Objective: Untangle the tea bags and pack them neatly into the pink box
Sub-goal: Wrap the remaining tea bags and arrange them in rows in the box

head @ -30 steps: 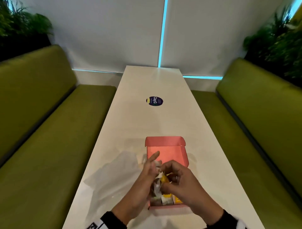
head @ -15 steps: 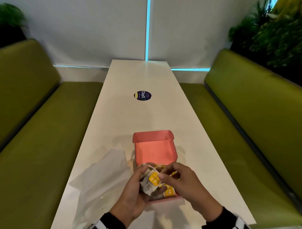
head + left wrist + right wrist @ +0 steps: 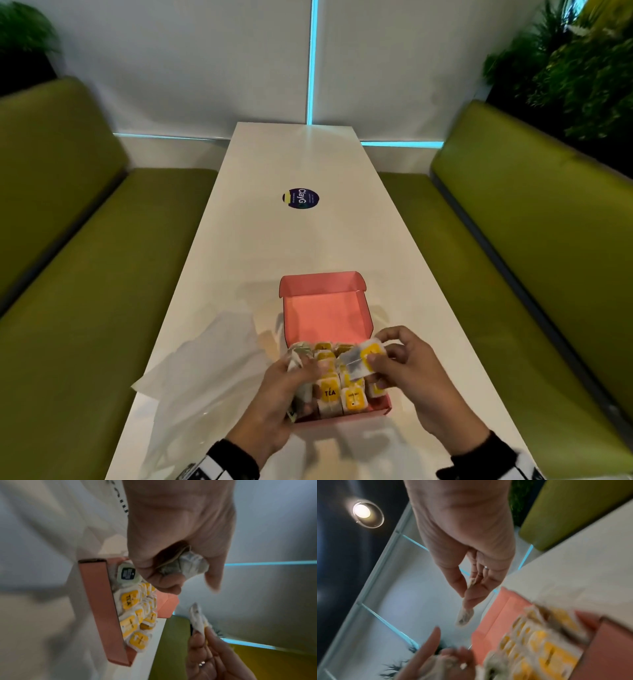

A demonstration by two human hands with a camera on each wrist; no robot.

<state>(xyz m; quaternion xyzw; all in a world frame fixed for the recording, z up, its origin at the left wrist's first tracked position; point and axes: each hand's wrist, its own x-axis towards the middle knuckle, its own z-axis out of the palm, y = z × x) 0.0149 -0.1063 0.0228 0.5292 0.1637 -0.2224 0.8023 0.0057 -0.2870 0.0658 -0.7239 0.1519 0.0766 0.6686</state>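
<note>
The pink box (image 3: 366, 310) lies open on the white table (image 3: 274, 240), its lid standing at the far side. Rows of packed tea bags (image 3: 330, 394) with yellow tags fill its near half. My left hand (image 3: 298, 365) grips a bunch of tea bags (image 3: 190, 563) over the box's left edge. My right hand (image 3: 376, 349) pinches a single tea bag (image 3: 363, 358) with a yellow tag just above the box's right side. In the right wrist view that tea bag (image 3: 465, 616) hangs from the fingertips (image 3: 468, 601) of my right hand, blurred.
A crumpled clear plastic wrapper (image 3: 212, 370) lies on the table left of the box. A round dark sticker (image 3: 300, 198) marks the table's middle. Green benches (image 3: 85, 274) (image 3: 531, 240) run along both sides, with plants behind them.
My hands have drawn apart. The right hand moved right with one tea bag, and the left hand sank to the box's left side with the bunch.
</note>
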